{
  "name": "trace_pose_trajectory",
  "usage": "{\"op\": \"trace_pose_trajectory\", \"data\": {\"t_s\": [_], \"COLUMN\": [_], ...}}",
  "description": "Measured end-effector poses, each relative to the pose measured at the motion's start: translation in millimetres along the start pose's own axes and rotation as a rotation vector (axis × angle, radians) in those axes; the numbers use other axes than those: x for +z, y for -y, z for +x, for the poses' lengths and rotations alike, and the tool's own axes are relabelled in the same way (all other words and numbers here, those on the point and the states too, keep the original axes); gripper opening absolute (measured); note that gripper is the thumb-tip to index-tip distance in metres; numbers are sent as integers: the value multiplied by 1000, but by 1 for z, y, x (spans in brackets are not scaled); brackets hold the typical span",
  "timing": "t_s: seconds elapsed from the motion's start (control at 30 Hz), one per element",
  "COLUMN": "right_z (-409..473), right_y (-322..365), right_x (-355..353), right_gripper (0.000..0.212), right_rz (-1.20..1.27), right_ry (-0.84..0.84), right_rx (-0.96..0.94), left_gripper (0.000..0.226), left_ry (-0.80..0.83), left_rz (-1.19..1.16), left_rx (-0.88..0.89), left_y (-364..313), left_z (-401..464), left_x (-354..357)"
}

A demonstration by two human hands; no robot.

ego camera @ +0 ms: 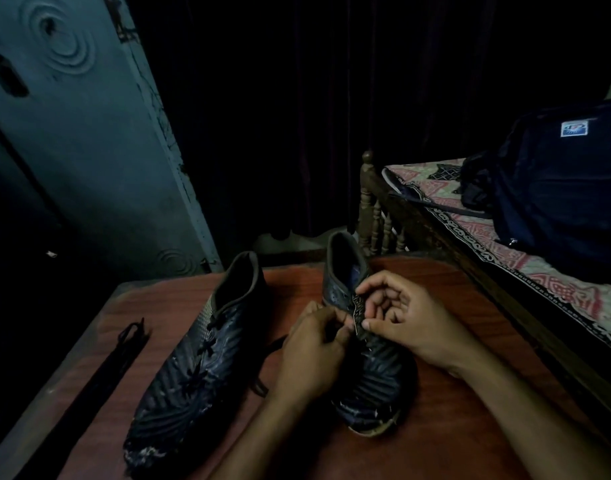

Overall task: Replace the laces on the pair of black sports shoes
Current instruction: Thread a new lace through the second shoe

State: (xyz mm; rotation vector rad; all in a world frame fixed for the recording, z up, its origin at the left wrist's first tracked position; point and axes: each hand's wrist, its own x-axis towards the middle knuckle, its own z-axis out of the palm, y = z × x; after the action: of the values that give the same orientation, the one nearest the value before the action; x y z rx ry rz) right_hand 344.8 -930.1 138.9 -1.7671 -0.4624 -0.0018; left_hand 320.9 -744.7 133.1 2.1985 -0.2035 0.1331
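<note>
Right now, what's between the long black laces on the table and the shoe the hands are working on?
The other black shoe, still laced, lies on the table between the loose laces and the right shoe, in the head view.

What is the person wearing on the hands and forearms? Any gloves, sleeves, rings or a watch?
Nothing shows on either. The left hand and right hand are bare, without gloves, and no ring or watch is visible. Both forearms are uncovered up to the frame edge; the light is dim, so small items could be missed.
</note>
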Motion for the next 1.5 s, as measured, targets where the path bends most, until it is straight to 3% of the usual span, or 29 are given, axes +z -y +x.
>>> {"op": "trace_pose_trajectory", "data": {"t_s": [0.47, 0.7, 0.87, 0.97, 1.03, 1.1, 1.17, 1.23, 1.3, 1.37, 1.43, 1.5], "right_z": [-4, -4, -1, 1, 3, 3, 4, 3, 0, -3, -7, -8], "right_y": [14, 14, 10, 13, 16, 19, 18, 16, 17, 18, 22, 27], "right_x": [-1, 5, 0, -2, -4, -6, -10, -12, -14, -13, -14, -17], "right_gripper": [28, 25, 23, 19, 20, 21, 24, 25, 19, 9, 18, 17], "right_rz": [-83, -177, 12, 283, 432, 465, 421, 212, -223, -517, -578, -518], "right_ry": [27, -22, -144, -233, -315, -401, -462, -455, -316, -62, 82, 63], "right_rx": [30, -17, 18, 28, 42, 38, 16, 11, -16, 30, 95, 96], "left_gripper": [9, 7, 16, 18, 28, 43, 48, 47, 48, 49, 46, 44], "left_ry": [-107, 36, -37, -223, -319, -315, -241, -181, -178, -180, -176, -177], "left_rz": [-18, -111, -75, -13, -98, -168, -181, -161, -145, -120, -99, -95], "left_rx": [4, 24, 141, 226, 206, 133, 76, 83, 107, 107, 97, 97], "left_y": [3, 4, 5, 8, 10, 11, 12, 10, 8, 10, 12, 12], "left_z": [-2, 2, 1, 2, 3, 4, 4, 2, -1, 0, 0, 0], "left_x": [0, -7, -13, -22, -26, -26, -21, -17, -16, -17, -17, -16]}}
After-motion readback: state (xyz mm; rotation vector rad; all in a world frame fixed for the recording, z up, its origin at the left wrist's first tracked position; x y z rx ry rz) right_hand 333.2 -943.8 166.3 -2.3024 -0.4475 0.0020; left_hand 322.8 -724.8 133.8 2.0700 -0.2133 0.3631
